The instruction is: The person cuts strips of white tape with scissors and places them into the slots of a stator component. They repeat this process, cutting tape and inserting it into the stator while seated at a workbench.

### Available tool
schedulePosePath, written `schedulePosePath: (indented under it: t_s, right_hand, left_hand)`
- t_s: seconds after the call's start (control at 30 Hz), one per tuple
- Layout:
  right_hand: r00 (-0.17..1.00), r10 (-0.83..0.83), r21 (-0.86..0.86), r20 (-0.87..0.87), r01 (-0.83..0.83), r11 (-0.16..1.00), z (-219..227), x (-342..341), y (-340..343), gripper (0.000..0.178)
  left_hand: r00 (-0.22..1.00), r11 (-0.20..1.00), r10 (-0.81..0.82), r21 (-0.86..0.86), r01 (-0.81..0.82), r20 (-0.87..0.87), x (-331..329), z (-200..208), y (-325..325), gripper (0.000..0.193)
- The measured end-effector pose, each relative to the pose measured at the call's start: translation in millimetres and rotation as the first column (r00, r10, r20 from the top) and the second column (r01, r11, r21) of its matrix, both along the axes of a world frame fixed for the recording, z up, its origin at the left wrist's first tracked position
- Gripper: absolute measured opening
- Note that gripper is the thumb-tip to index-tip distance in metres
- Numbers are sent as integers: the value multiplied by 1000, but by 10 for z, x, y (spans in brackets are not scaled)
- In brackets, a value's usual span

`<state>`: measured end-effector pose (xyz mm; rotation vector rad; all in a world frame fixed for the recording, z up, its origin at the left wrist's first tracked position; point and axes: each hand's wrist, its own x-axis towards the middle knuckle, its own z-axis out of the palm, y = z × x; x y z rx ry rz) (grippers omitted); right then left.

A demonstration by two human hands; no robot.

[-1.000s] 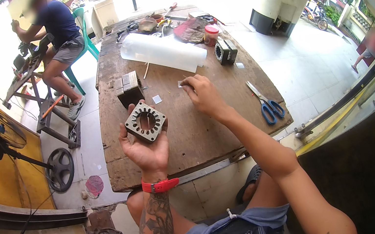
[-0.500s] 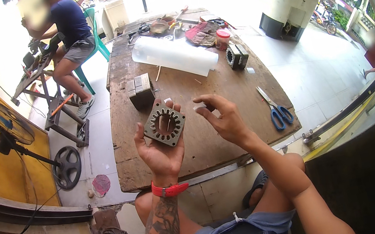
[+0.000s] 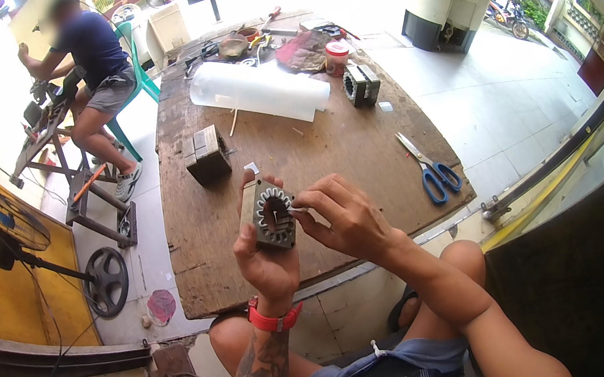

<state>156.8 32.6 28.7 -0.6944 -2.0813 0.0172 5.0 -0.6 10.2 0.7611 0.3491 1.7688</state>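
Note:
My left hand (image 3: 269, 270) is wrapped round a grey metal motor stator core (image 3: 256, 216), tilted so its slotted round opening faces right. Pale liners show in slots around that opening. At the core's right edge, my right hand (image 3: 343, 217) pinches a small white slip (image 3: 294, 210), its tip against the slots; the fingers hide most of it. Two more stator cores stand on the wooden table (image 3: 311, 243): one block-shaped core (image 3: 206, 156) just beyond my left hand, another core (image 3: 361, 86) farther right with its slotted opening showing.
Blue-handled scissors (image 3: 433, 170) lie at the right. A rolled translucent sheet (image 3: 258, 90) crosses the table's far half, beside a red-lidded jar (image 3: 336, 59) and a crumpled cloth (image 3: 303, 52). Small white scraps lie about. A person (image 3: 95, 71) sits at a bench on the left.
My right hand has moved left to the stator core, bringing the white slip to its slots. My left hand has turned the core sideways. The view has shifted slightly.

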Motion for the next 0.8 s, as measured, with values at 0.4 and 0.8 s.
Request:
schedulePosePath:
  t_s: [0.4, 0.8]
  right_hand:
    - [978, 41, -303, -206, -104, 947, -115, -176, -63, 27]
    - [961, -116, -480, 251, 228, 847, -370, -425, 1051, 22]
  left_hand:
    - [986, 999, -37, -24, 41, 161, -40, 14, 2, 73]
    - [856, 947, 279, -271, -171, 435, -849, 115, 157, 61]
